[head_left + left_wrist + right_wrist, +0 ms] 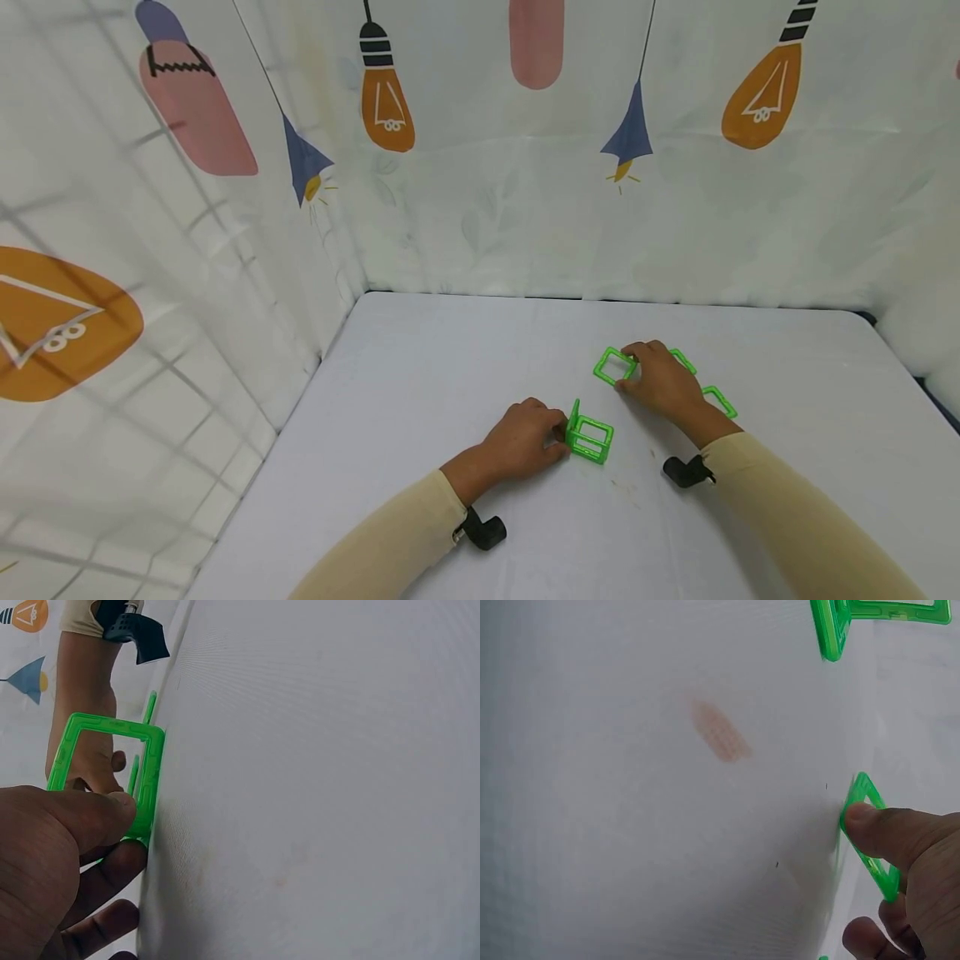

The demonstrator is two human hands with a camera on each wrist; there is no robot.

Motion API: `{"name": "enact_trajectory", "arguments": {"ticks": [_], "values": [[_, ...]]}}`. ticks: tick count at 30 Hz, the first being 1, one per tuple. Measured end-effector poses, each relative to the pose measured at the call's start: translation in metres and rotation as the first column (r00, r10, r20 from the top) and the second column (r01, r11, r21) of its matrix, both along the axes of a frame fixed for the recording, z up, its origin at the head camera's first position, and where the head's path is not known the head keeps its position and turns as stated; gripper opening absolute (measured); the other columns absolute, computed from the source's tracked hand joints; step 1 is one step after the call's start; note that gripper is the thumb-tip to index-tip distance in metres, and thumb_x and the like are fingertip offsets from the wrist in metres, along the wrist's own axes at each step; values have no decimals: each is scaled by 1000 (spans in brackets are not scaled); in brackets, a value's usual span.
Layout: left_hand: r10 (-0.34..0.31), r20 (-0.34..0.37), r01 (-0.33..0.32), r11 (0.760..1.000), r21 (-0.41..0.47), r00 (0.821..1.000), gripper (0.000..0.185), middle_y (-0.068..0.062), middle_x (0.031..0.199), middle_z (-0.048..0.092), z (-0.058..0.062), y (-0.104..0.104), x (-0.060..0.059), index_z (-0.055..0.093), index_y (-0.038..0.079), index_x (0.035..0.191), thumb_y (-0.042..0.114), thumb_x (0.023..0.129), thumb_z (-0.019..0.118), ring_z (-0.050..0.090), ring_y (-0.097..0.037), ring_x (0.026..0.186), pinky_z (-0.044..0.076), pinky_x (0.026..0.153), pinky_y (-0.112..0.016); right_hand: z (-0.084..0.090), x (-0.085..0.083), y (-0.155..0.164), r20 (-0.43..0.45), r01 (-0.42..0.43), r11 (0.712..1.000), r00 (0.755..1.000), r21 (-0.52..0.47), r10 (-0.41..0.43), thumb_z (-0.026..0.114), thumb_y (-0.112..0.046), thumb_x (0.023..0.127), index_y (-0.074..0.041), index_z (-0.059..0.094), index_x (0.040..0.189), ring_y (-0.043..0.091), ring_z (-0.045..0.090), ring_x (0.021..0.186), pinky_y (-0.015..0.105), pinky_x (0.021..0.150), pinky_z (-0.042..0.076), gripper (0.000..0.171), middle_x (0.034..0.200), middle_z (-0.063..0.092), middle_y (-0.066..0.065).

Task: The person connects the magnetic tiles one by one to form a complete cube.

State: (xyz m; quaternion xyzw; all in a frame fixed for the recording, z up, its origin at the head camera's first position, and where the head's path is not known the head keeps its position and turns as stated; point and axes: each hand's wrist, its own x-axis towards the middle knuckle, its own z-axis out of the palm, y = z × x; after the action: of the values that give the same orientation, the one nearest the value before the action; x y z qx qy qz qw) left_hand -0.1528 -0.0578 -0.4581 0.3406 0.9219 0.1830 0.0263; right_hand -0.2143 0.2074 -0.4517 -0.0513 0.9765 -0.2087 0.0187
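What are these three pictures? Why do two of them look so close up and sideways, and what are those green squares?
A person wears three small cameras: one on the head and one on each wrist. The wide picture is the head camera, looking down at a table with a pale cloth. The two close pictures come from the wrists, so they look tilted.

The green squares are plastic frame tiles. The left hand pinches a little stand-up structure of tiles; the left wrist picture shows the thumb on it. The right hand rests on a flat tile, thumb pressing its edge. Two more loose tiles lie partly hidden behind that hand. The walls are cloth printed with light bulbs.
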Motion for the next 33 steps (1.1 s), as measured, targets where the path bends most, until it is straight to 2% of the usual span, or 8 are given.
{"name": "enact_trajectory", "arguments": {"ticks": [5, 11, 15, 24, 33], "values": [[0, 7, 0, 1000, 6, 1000, 13, 15, 95, 68, 3, 0, 1, 73, 21, 104, 28, 94, 77, 58, -11, 106, 46, 92, -31, -1, -1, 0, 13, -1, 1000, 1000, 1, 1, 81, -27, 89, -7, 55, 142, 37, 59, 114, 55, 87, 51, 62, 134, 57, 24], [5, 14, -5, 1000, 2, 1000, 13, 15, 95, 68, 4, 1, 0, 73, 21, 103, 28, 94, 77, 58, -11, 106, 46, 92, -31, -2, 1, 1, 5, -25, 1000, 1000, -9, 25, 80, -27, 91, -14, 52, 144, 29, 65, 96, 43, 69, 53, 61, 117, 68, 15], [6, 12, -6, 1000, 2, 1000, 13, 15, 95, 68, 3, 1, 0, 73, 21, 104, 28, 94, 77, 58, -11, 107, 46, 93, -32, -1, 4, 2, -10, -43, 999, 999, -20, 43, 78, -24, 93, -16, 50, 144, 26, 66, 91, 38, 63, 50, 58, 115, 70, 14], [4, 11, -4, 1000, 15, 1000, 14, 16, 94, 68, 3, 0, 0, 72, 21, 104, 28, 93, 78, 58, -11, 106, 46, 93, -31, -1, 12, 4, -106, -86, 996, 991, -21, 84, 70, -17, 99, -14, 54, 138, 16, 62, 71, 32, 51, 45, 42, 104, 73, 11], [-1, 15, 1, 1000, 19, 1000, 13, 15, 95, 68, 1, 0, 0, 71, 21, 103, 26, 94, 78, 58, -11, 106, 46, 93, -30, -1, 20, 7, -200, -128, 992, 972, -14, 123, 71, -16, 98, -15, 60, 131, 12, 53, 59, 31, 46, 39, 35, 97, 73, 10]]}}
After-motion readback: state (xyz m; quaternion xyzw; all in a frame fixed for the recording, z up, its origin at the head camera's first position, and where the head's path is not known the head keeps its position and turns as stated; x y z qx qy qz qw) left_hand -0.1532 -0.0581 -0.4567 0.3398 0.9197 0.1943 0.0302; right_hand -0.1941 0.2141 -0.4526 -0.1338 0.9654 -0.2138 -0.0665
